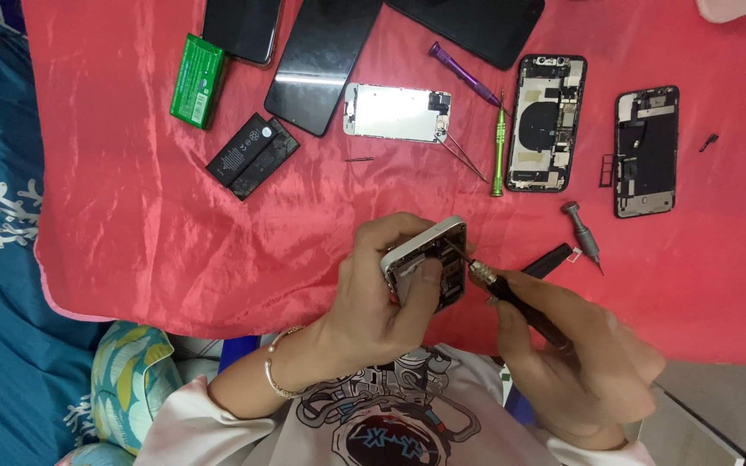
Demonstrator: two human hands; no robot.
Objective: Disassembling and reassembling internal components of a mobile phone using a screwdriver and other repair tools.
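**Phone frame in hand, red cloth full of parts**

Only the head view here, so that's what I'm going by. My left hand (382, 298) is wrapped around an opened phone frame (425, 263), held up on edge just above the near side of the red cloth (131, 224), thumb pressed on its inner side. My right hand (580, 371) is closed around a black screwdriver (520, 306), and its tip sits inside the frame's top corner. My own fingers hide most of the frame's insides.

Beyond the hands it's crowded. Count so far: two more opened phone bodies (546, 122) (646, 151) to the right, three dark screens (325, 65) along the far edge, one silver screen backing (397, 112), two black batteries (252, 155) lying side by side, one green battery (198, 80). Loose drivers: one purple (465, 74), one green (499, 147), one grey (582, 235) just beyond my right hand. Tweezers (464, 155) lie beside the green one. Nothing sits between the hands and the frame.
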